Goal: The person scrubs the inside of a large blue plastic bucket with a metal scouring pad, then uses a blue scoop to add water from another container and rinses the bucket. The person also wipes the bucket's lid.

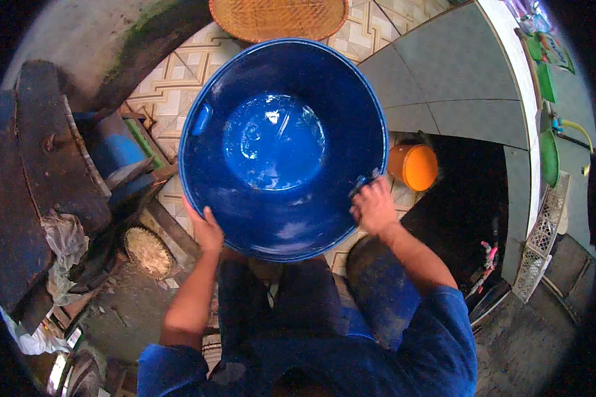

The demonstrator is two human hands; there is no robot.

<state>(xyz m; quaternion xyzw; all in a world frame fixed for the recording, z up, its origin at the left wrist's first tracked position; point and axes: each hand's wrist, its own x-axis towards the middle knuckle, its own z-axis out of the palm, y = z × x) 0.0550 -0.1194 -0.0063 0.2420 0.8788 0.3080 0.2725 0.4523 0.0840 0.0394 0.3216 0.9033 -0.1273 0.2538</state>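
Observation:
A large round blue plastic tub (pixel 298 223) is held in front of me, its inside facing up and its bottom shiny, perhaps wet. My left hand (pixel 206 228) grips the rim at the lower left, thumb over the edge and fingers outside. At the lower right, my right hand (pixel 374 204) is at the rim with its fingers curled inside, by a small dark blue piece (pixel 360 183) that is blurred; whether it is the tub's handle or a separate thing, I cannot tell.
A woven bamboo tray (pixel 280 20) lies beyond the tub on the tiled floor. An orange bucket (pixel 419 167) stands to the right, near a grey tiled counter (pixel 457 64). At the left are dark wooden boards (pixel 54 144) and a round container of pale grain-like stuff (pixel 148 252). A dark blue drum (pixel 382 288) is close by my right arm.

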